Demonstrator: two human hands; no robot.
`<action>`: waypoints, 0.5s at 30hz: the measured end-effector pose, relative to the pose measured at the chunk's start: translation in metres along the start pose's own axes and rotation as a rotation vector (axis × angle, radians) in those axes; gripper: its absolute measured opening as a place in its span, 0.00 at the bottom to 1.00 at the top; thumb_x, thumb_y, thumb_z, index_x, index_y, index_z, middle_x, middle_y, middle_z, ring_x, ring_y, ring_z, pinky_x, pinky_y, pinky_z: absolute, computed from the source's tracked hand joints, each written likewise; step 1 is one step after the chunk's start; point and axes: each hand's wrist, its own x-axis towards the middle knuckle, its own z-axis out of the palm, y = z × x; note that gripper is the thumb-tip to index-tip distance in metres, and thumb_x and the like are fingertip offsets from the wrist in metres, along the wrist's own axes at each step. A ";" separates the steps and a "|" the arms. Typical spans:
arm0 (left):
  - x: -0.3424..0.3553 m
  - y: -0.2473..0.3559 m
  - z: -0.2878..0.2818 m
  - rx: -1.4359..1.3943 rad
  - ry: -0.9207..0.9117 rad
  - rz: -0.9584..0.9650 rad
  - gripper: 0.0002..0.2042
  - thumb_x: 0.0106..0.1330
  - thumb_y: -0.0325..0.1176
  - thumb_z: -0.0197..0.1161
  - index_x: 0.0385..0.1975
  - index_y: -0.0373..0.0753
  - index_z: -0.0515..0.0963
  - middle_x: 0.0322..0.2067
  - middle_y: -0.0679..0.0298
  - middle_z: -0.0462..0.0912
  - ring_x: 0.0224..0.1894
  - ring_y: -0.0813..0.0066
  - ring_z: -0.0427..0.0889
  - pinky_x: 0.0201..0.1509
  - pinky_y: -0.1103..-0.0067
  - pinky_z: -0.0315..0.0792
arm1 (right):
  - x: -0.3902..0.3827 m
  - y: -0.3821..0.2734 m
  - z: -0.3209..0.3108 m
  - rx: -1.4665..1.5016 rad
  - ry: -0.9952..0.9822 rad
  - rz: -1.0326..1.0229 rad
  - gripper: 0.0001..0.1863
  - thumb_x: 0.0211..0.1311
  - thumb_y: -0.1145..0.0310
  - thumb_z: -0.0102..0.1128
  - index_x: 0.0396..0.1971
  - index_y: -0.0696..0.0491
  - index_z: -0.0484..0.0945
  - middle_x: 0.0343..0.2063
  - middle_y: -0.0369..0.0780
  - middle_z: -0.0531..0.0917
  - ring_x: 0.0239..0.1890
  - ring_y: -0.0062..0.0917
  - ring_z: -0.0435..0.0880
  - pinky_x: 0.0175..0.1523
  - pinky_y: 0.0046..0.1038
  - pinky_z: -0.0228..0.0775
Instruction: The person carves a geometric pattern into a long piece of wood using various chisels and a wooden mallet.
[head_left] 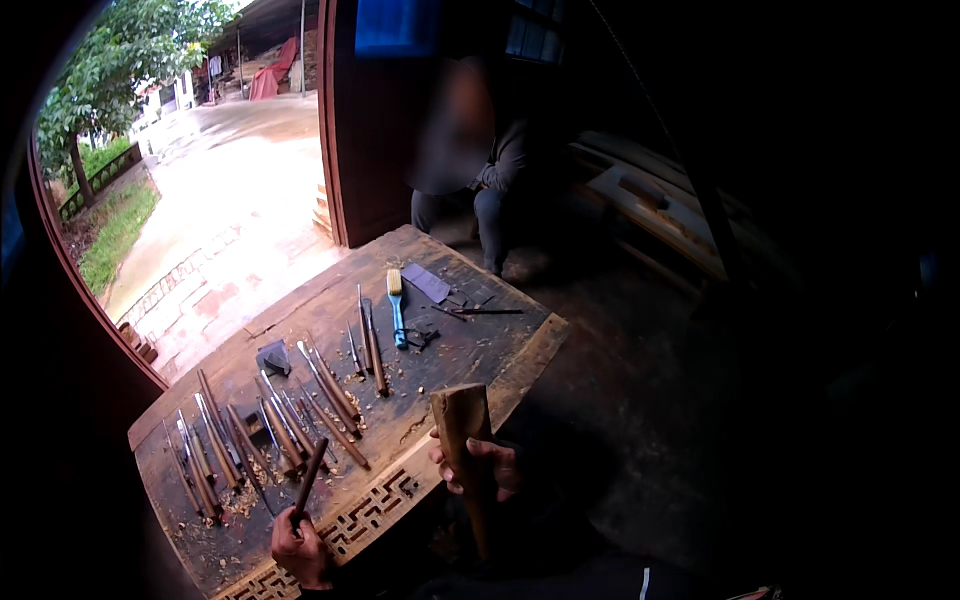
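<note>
My left hand [299, 552] is closed round a carving chisel [312, 476], low at the table's near edge. Its dark wooden handle points up and away; the fist hides the lower end. Just right of this hand lies a pale wooden fretwork panel [372, 512] with a cut-out geometric pattern, along the near edge. My right hand [482, 466] grips a thick wooden mallet [462, 418], shaped like a flat club. The mallet stands nearly upright, broad end up, narrowing downward into shadow, apart from the panel.
Several carving chisels [330, 382] lie in rows on the worn table [400, 250] among wood shavings. Farther back are a blue-handled brush [396, 305], a purple-grey flat piece [427, 283] and thin dark tools [490, 311]. A person [490, 165] sits beyond the table, beside an open doorway.
</note>
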 end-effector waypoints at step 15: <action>0.089 0.019 0.005 -0.829 0.191 0.032 0.09 0.86 0.22 0.52 0.58 0.32 0.77 0.53 0.53 0.87 0.58 0.61 0.88 0.66 0.66 0.84 | -0.011 -0.002 -0.030 0.119 -0.065 -0.102 0.38 0.79 0.49 0.63 0.77 0.56 0.61 0.55 0.48 0.77 0.45 0.34 0.84 0.43 0.38 0.81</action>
